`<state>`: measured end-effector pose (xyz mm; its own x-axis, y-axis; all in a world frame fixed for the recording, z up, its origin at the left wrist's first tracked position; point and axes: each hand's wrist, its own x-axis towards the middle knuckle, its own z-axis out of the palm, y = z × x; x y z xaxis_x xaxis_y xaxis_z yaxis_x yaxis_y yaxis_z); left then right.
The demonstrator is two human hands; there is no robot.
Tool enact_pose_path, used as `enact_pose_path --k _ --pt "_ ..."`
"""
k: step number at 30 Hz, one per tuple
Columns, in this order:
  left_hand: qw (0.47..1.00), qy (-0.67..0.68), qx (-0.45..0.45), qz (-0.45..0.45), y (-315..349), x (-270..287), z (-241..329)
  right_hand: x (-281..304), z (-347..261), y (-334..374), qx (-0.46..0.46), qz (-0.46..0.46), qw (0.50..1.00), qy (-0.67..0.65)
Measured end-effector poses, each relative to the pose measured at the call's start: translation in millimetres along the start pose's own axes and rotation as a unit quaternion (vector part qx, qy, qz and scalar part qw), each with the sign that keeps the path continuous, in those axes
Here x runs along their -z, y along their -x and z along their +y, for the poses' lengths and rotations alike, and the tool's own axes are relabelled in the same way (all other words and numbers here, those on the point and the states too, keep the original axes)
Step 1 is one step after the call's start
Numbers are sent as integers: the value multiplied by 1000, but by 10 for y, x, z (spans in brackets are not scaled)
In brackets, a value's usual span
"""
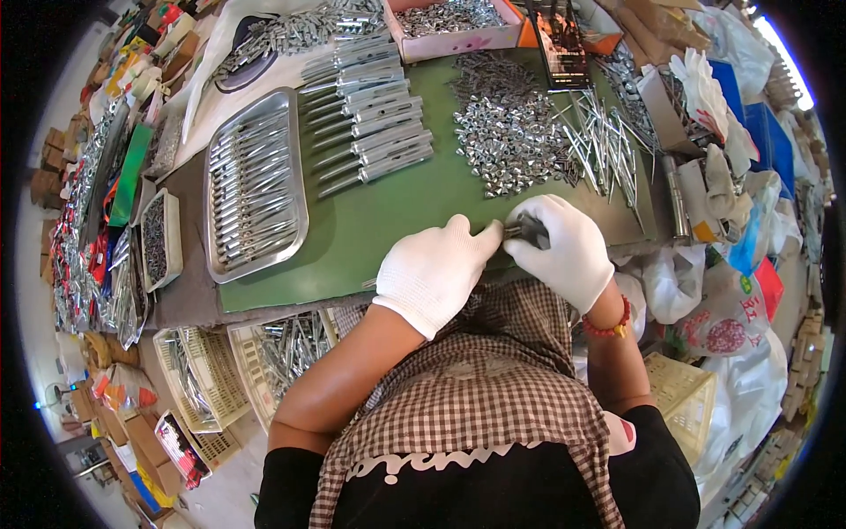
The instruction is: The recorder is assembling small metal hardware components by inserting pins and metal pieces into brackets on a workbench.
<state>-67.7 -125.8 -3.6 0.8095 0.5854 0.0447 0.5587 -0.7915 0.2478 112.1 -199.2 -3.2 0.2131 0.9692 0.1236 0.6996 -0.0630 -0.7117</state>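
My left hand (pixel 434 269), in a white knitted glove, is closed around a slim silver metal rod piece. The rod's thin end shows beside the wrist. At the fingertips, my gloved right hand (pixel 564 247) pinches the other end, where a short metal part (pixel 513 231) shows; its exact kind is partly hidden. Both hands meet over the front edge of the green mat (pixel 352 238). Just beyond them lies a heap of small silver cone-shaped pieces (pixel 502 145). Thin metal rods (pixel 608 145) are scattered to its right.
Thick-handled metal tools (pixel 379 132) lie stacked on the mat, left of the cones. A steel tray (pixel 211 203) holds similar pieces. Dark screws (pixel 493 75) and a pink-sided box (pixel 458 44) are behind. A metal cylinder (pixel 677 198) stands right; plastic baskets (pixel 225 388) sit below.
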Motion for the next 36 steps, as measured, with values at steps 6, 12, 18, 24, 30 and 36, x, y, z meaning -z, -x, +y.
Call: enact_pose_path --k 6,12,18,24,30,36 --pt "1000 -4 -2 7 14 32 30 -128 88 -186 -105 50 727 -677" --pt "999 1 15 -38 -29 84 44 -418 8 -320 -53 69 651 -754" --pt "1000 -6 -5 -30 -75 119 79 -459 19 -240 -36 83 772 -629" --pt "995 -87 -31 -22 -193 75 225 -411 67 -187 -9 114 748 -653" --pt "993 -33 71 85 572 183 -99 -390 131 -179 -1 79 664 -743" --pt "942 -29 321 95 2424 -35 -645 -390 117 -175 -12 55 689 -723"
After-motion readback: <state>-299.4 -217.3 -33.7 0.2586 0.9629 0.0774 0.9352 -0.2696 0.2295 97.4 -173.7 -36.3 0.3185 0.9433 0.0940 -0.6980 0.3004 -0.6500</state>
